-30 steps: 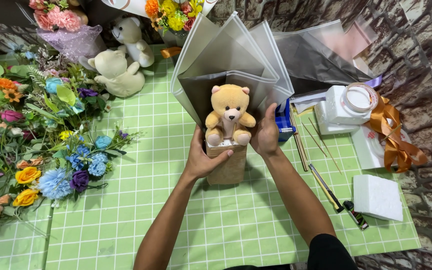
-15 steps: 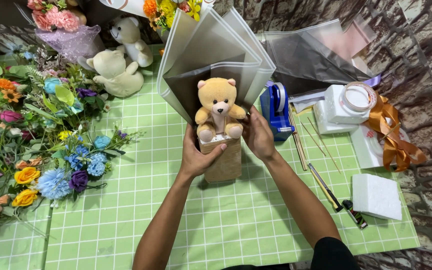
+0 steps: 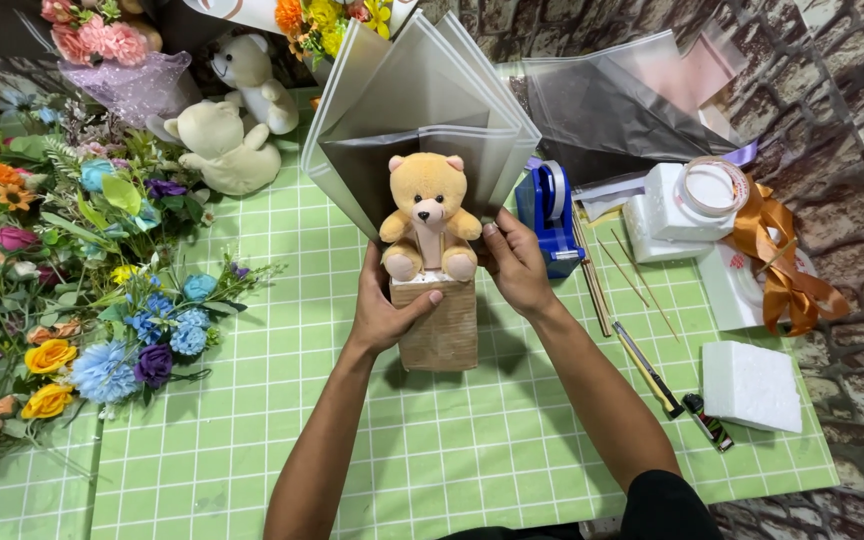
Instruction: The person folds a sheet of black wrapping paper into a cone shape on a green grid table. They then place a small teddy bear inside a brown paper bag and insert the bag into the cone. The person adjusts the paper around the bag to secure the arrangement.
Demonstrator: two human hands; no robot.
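A small tan teddy bear [image 3: 430,212] sits on top of a brown burlap-wrapped block [image 3: 439,325] standing on the green grid mat [image 3: 282,420]. Grey wrapping sheets [image 3: 422,110] fan out behind the bear. My left hand [image 3: 384,308] grips the block and the sheets' left side, thumb across the block's top edge. My right hand [image 3: 516,264] holds the right side of the wrap next to the bear.
Artificial flowers [image 3: 82,290] lie in a heap at the left, with two white plush bears [image 3: 227,130] behind. A blue tape dispenser [image 3: 548,215], wooden sticks [image 3: 592,280], a knife [image 3: 652,372], white foam blocks [image 3: 750,385] and orange ribbon [image 3: 782,265] lie at the right.
The bear, block and grey sheets have shifted slightly left with both hands, uncovering the blue tape dispenser.
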